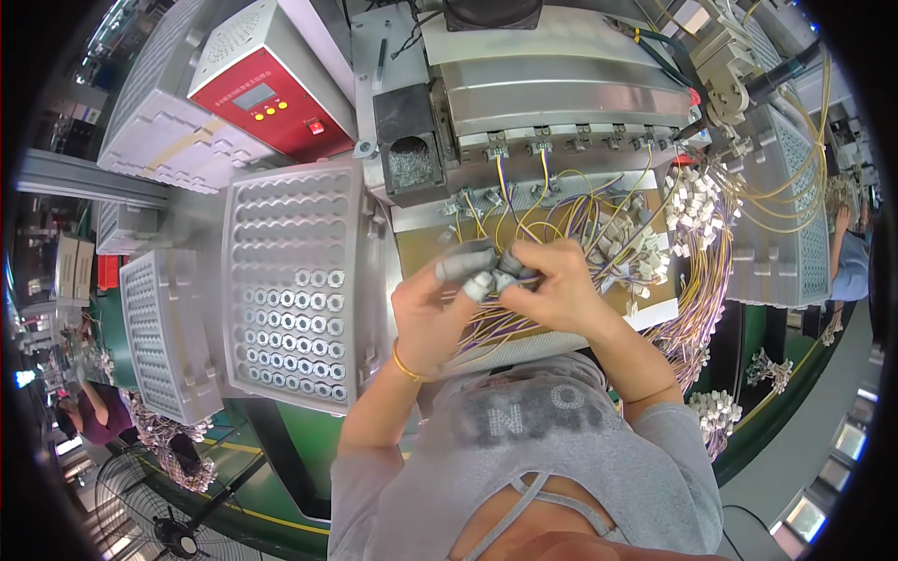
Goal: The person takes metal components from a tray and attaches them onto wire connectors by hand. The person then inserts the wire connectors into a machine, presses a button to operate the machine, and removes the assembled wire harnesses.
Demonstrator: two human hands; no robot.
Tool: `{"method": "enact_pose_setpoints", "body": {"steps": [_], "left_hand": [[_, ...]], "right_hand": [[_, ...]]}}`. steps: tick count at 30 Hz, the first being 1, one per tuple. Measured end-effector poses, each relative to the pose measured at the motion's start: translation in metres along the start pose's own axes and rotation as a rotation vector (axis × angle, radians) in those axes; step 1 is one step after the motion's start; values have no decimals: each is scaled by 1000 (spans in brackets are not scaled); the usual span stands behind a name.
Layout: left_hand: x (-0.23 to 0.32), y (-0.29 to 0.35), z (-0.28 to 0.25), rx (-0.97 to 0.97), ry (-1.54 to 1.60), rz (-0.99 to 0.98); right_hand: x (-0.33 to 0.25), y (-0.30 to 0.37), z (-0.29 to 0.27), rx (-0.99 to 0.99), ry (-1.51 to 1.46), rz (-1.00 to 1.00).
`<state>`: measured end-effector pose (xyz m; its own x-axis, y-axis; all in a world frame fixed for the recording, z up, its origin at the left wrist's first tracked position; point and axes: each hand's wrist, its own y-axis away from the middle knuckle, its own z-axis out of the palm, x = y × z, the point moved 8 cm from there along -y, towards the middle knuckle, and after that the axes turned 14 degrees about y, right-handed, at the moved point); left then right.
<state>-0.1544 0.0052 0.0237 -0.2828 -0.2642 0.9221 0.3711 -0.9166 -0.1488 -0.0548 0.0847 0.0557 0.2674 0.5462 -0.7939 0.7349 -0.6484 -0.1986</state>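
My left hand (435, 304) and my right hand (554, 285) meet fingertip to fingertip above the workbench. Grey and white covers sit on several fingertips. Thumb and fingers of each hand are pinched together around something small, mostly hidden by the fingers and blurred. A bit of purple wire shows by the right thumb. Yellow and purple wires (505, 323) with white connectors (636, 248) lie on the brown board (421, 248) beneath and beyond my hands. Further off, small parts with wires (543, 150) hang in a row from the metal fixture (571, 89).
A tray with silver ring-shaped parts (295, 332) stands to the left. Behind it is a red and white control box (271, 98). A black bin (409, 140) holds small bits. Pliers (650, 47) rest on the fixture. Wire bundles (706, 252) hang at right.
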Motion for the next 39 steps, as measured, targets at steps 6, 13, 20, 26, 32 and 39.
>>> {"method": "enact_pose_setpoints", "body": {"steps": [6,13,20,26,32,39], "left_hand": [[-25,-6,-6,176,530,-255],[-60,-1,9,18,347,-218],[-69,10,29,-486,-888,97],[-64,0,0,-171,-418,-103],[-58,4,5,-339,-745,64],[-5,2,-18,-281,-982,113]], "right_hand": [[22,-1,12,-34,-158,247],[52,2,-16,143,-269,362],[123,3,-65,686,-555,514],[128,1,-60,673,-534,529],[127,-20,-50,633,-603,507],[48,12,-82,488,435,202]]}}
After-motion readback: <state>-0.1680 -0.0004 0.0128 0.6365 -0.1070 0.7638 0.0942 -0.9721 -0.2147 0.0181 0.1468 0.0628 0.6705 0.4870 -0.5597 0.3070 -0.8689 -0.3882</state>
